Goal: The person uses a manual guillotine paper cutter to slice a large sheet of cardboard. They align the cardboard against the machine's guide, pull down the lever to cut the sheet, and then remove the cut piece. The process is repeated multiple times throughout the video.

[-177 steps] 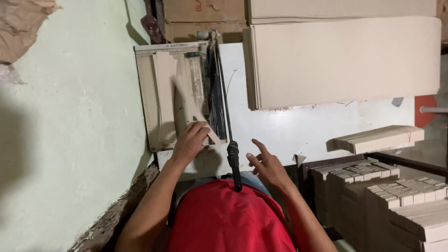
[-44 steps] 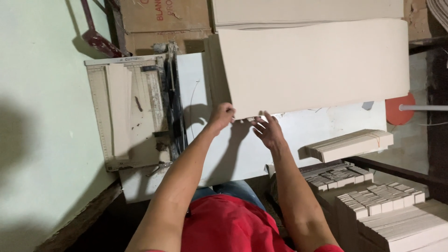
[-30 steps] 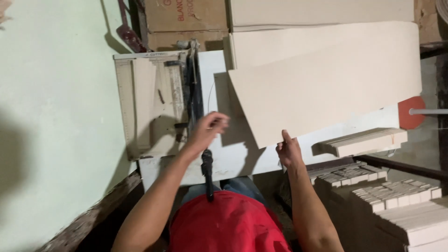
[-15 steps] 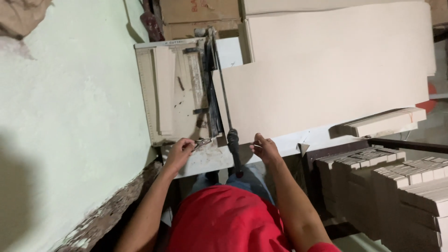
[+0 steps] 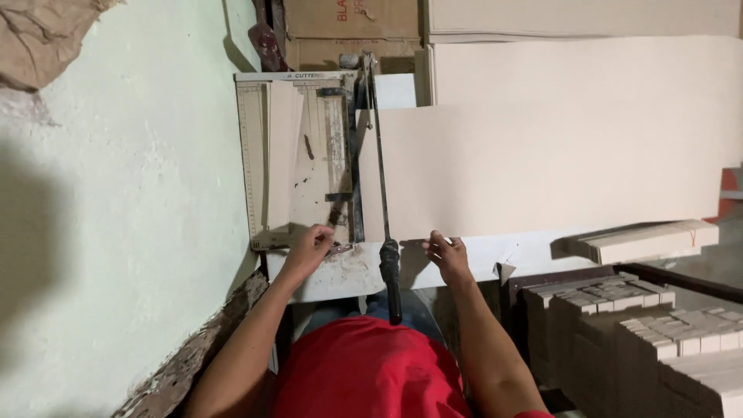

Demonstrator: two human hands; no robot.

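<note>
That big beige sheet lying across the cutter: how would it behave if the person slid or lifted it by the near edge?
The beige sheet looks thin and wide, so lifted by the edge at the right hand it would probably bow. It likely slides easily on the white table. It probably feels light; one hand steadies it.

White table (image 5: 464,263) — cutter (image 5: 298,155), card sheets (image 5: 542,166)
</note>
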